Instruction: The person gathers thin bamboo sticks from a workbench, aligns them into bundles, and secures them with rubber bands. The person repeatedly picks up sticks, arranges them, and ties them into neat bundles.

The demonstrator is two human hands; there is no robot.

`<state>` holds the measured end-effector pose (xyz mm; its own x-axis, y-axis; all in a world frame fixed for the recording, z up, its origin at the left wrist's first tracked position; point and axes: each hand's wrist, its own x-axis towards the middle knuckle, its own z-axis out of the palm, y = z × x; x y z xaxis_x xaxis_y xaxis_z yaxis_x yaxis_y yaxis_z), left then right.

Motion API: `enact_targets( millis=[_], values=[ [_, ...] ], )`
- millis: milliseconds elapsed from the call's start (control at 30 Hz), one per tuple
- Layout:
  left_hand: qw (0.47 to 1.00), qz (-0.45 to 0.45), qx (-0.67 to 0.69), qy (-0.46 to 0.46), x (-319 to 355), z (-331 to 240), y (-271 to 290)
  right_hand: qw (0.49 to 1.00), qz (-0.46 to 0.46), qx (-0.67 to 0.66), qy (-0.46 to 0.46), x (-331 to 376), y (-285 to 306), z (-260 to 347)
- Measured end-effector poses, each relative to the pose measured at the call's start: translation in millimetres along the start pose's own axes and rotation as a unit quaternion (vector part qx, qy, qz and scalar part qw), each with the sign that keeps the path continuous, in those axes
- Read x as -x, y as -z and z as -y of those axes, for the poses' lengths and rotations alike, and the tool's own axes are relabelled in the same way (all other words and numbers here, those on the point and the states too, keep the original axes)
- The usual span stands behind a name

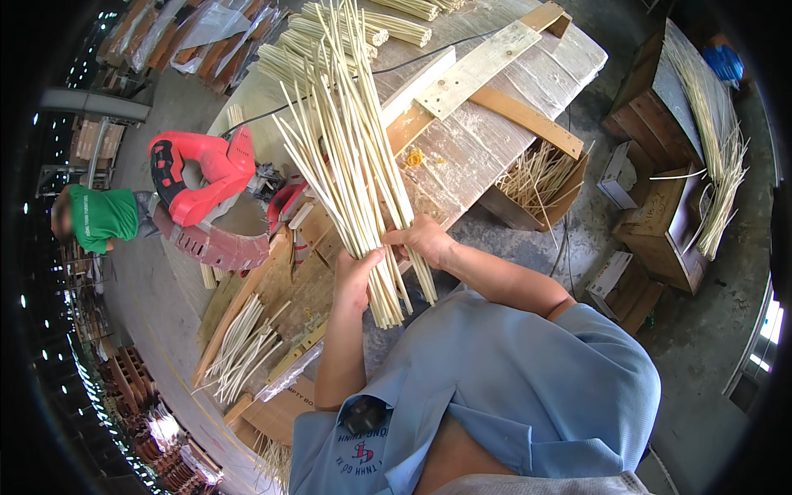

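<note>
A loose bundle of long, pale thin sticks, like rattan canes [342, 157], stands slanted in front of my body, its upper ends fanned out over the workbench [495, 136]. My left hand [355, 279] is closed around the bundle's lower part, thumb across the front. Close beside it, my right hand [425, 239] grips a narrower group of the same sticks on the bundle's right side. A gap shows between the two groups at their lower ends. The palms and some fingers are hidden behind the sticks.
A red power saw [206, 177] sits on the bench to the left. Tied stick bundles [400, 29] lie at the back; loose sticks [243, 351] lie at lower left. Wooden boards [478, 70] cross the bench. A box of offcuts [540, 181] stands right. Someone in green [103, 216] is far left.
</note>
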<state>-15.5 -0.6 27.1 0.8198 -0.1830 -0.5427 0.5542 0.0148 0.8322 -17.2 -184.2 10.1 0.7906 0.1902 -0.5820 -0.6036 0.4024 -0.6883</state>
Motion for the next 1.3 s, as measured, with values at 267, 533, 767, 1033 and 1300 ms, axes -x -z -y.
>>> enact_targets(
  millis=[267,533,767,1033,1300],
  values=[
    [1.000,-0.001,0.017,0.011,-0.1,-0.9,-3.4,0.999,0.034,-0.015,0.012,-9.7,10.6,-9.5],
    [0.999,-0.001,0.031,0.007,1.5,-3.0,-5.1,0.994,0.037,-0.056,0.082,-18.8,13.1,-20.9],
    [0.997,0.029,0.069,0.016,3.5,-8.9,-6.7,0.990,0.111,-0.087,-0.026,-22.1,32.5,-17.5],
    [0.997,0.054,0.057,0.022,-0.1,-7.9,-7.5,0.994,0.080,-0.078,0.014,-15.6,12.8,-9.0],
    [0.998,0.040,0.051,0.020,-1.0,-7.9,-2.1,0.985,0.086,-0.140,-0.057,-15.0,12.2,-2.0]
  ],
)
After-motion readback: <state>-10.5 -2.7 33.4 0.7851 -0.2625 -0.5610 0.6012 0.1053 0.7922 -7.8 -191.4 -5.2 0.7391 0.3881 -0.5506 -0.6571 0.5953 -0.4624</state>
